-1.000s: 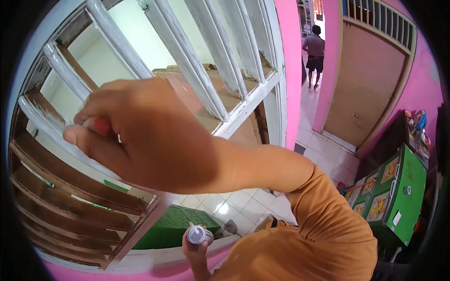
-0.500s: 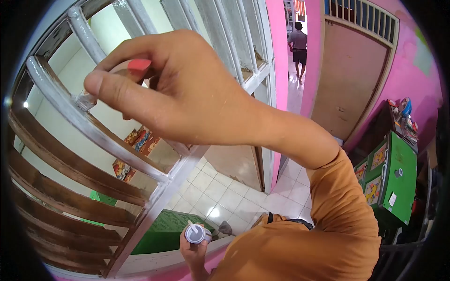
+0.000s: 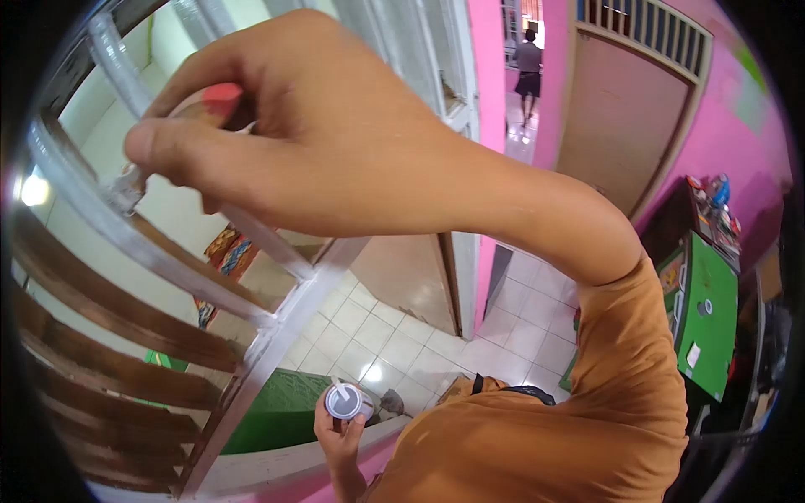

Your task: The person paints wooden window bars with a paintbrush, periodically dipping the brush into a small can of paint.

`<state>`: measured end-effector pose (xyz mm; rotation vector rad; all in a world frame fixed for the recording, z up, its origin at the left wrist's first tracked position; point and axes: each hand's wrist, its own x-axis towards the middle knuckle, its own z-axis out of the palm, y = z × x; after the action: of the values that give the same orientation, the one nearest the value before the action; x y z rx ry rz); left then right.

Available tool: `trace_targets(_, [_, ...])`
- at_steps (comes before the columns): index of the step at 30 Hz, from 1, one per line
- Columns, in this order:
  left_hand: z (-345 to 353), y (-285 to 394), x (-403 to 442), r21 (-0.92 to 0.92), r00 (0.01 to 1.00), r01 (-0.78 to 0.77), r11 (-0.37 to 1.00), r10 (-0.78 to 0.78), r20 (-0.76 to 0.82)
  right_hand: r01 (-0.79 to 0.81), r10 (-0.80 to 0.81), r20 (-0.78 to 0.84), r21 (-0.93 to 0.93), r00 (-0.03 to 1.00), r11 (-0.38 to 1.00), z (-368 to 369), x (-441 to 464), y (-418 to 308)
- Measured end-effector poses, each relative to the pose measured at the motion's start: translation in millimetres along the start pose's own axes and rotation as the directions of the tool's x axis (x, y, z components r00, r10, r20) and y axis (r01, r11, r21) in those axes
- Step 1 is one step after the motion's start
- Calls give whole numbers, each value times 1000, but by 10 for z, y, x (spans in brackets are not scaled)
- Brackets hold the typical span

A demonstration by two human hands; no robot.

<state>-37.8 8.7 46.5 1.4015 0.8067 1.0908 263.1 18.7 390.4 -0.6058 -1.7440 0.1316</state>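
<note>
My right hand (image 3: 260,134) reaches up across the view, its fingers closed around a paintbrush (image 3: 220,102) with a red-tipped handle. The whitish bristles are at the edge of a curved, white-painted wooden slat (image 3: 80,197); whether they press on it I cannot tell. Lower down, my left hand (image 3: 340,440) grips a small paint can (image 3: 362,407) from the side. Its opening faces up, with greyish-white paint and a pale stick inside.
Below the white slat are several brown wooden slats (image 3: 109,306), joined to a white frame beam (image 3: 293,293). Green furniture (image 3: 281,411) stands beneath. At the right are a green cabinet (image 3: 713,323) and a closed door (image 3: 620,117). A person (image 3: 527,67) is in the far passage.
My right hand with the brush has shifted left and slightly up in the view. My left hand still holds the paint can, and the view has tilted a little.
</note>
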Motion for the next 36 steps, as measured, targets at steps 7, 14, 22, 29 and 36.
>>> trace_targets(7, [55,-112,-109,14,995,-28,999,30,-92,-206,199,85,75,976,976,134,-148,285])
trace_targets(14, [124,-115,-180,81,989,-1,997,13,-149,-114,111,25,222,993,968,222,-261,566])
trace_targets(22, [114,-159,-228,24,984,-33,999,36,-173,2,26,-165,166,986,986,60,-115,483])
trace_targets(29, [192,-99,-202,32,978,9,999,-3,-207,82,-35,-259,171,965,982,-52,-190,432])
trace_targets(36, [276,-103,-155,64,976,47,997,-32,-213,84,0,-384,203,923,976,-94,-214,690])
